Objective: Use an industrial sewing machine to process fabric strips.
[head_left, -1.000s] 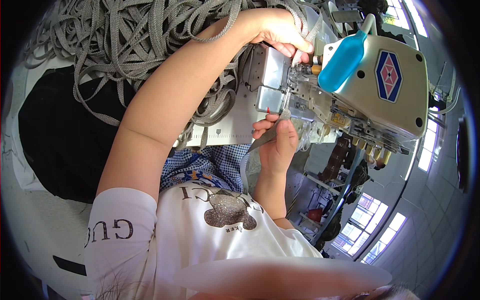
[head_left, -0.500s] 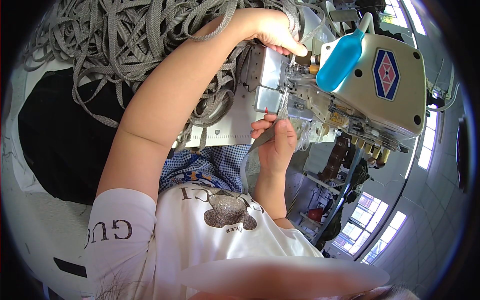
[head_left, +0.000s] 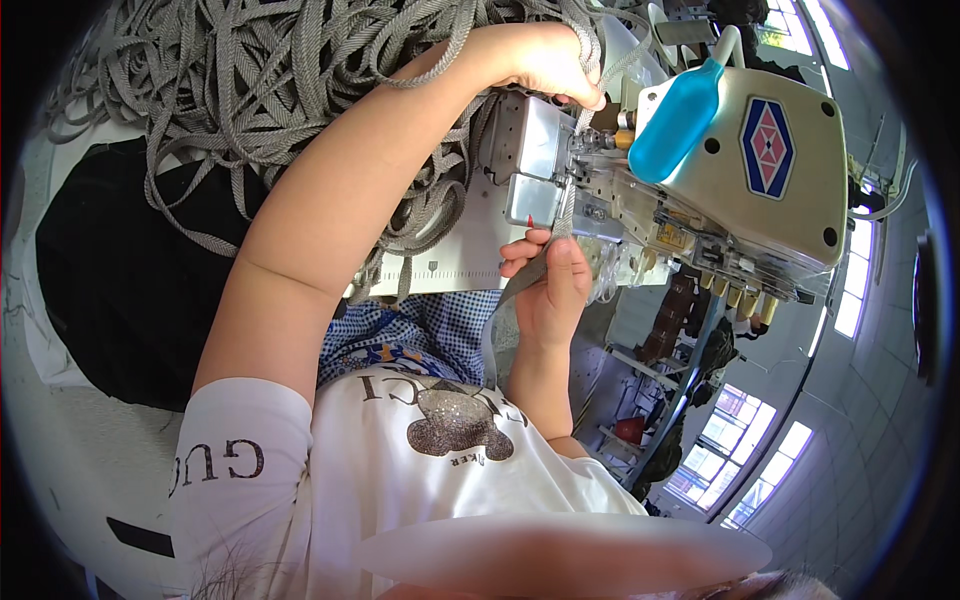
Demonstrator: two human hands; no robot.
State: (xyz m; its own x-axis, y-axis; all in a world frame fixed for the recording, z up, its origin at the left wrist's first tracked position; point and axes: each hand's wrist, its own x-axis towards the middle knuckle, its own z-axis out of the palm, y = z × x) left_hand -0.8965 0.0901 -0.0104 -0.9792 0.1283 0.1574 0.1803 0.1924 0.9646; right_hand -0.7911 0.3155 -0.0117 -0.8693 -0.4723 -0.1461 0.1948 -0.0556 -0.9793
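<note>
A grey herringbone-woven tape (head_left: pixel 566 205) runs through the needle area of a cream sewing machine (head_left: pixel 740 150). On the near side, my right hand (head_left: pixel 552 285) pinches the tape between thumb and fingers, and its tail hangs down toward my lap. Beyond the needle area my left hand (head_left: pixel 560 70) is closed around the tape where it leaves the machine; its curled fingers are partly hidden. Under the tape lie shiny metal cover plates (head_left: pixel 535 195), with a small red mark close to my right fingertips.
A large tangled heap of grey tape (head_left: pixel 300 90) covers the table's far left, with loops hanging over my left forearm. Black cloth (head_left: pixel 110 270) lies at the left. A bright blue padded piece (head_left: pixel 680 120) is on the machine's head. Shelving and windows (head_left: pixel 730 440) stand beyond at right.
My left hand has shifted slightly, and more of the tape shows between it and the needle area. My right hand keeps its pinch in nearly the same place.
</note>
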